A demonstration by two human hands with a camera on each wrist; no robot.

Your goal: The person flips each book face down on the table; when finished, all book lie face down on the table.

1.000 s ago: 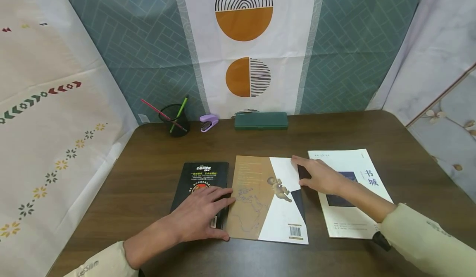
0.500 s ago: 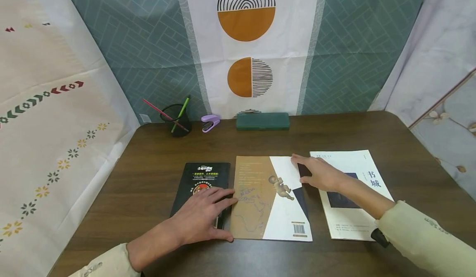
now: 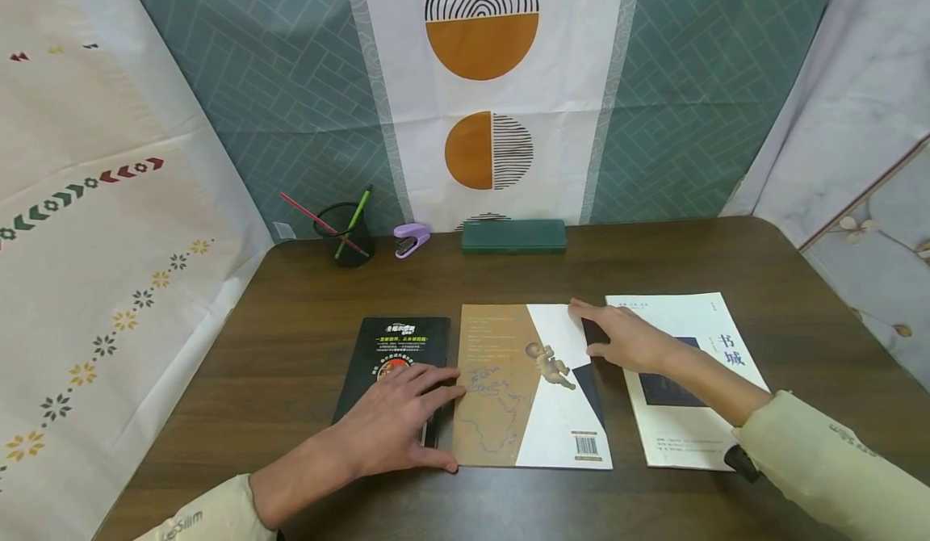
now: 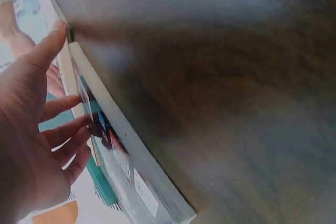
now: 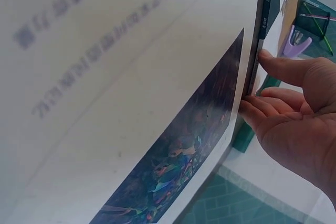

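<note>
In the head view, a brown and white book (image 3: 497, 424) lies flat between my two hands. My left hand (image 3: 395, 420) reaches over a black book (image 3: 388, 335), its fingers spread and fingertips at the middle book's left edge. In the left wrist view the black book's thick page edge (image 4: 126, 132) shows under the left hand (image 4: 31, 124). My right hand (image 3: 628, 339) touches the middle book's upper right edge with its fingers and thumb. Under the right forearm lies a white book (image 3: 690, 436), whose cover fills much of the right wrist view beside the right hand (image 5: 299, 108).
Along the back of the wooden table (image 3: 291, 299) stand a black mesh pen cup (image 3: 352, 242) with pencils, a purple stapler (image 3: 412, 238) and a green case (image 3: 513, 236). Patterned cloth hangs behind and at both sides.
The middle book has turned slightly, so its lower edge, slanted before, now runs level. Both hands have stayed at its sides with little movement over the last half second.
</note>
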